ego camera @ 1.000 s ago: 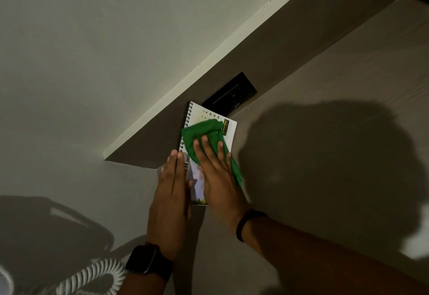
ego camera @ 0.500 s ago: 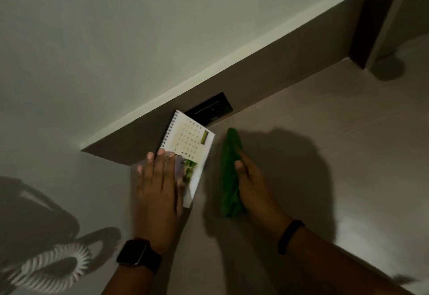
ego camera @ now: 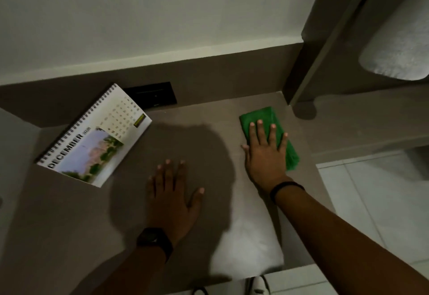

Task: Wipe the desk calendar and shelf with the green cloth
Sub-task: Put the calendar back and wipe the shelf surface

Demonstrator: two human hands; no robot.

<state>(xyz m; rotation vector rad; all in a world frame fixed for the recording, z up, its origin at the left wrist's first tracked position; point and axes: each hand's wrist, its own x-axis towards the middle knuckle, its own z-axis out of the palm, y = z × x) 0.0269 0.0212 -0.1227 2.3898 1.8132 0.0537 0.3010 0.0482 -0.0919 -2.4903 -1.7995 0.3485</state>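
Observation:
The spiral-bound desk calendar lies at the back left of the grey-brown shelf, showing a December page with a landscape picture. The folded green cloth lies flat at the shelf's back right. My right hand presses on it with flat, spread fingers, covering its middle. My left hand rests palm down on the bare shelf between calendar and cloth, fingers apart, holding nothing.
A black wall socket sits in the low back panel behind the calendar. A vertical panel bounds the shelf on the right, with a white towel-like thing beyond it. White floor tiles show at the lower right.
My left hand has let go of the calendar and moved right onto the bare shelf. My right hand has carried the cloth off the calendar and slid it right along the shelf.

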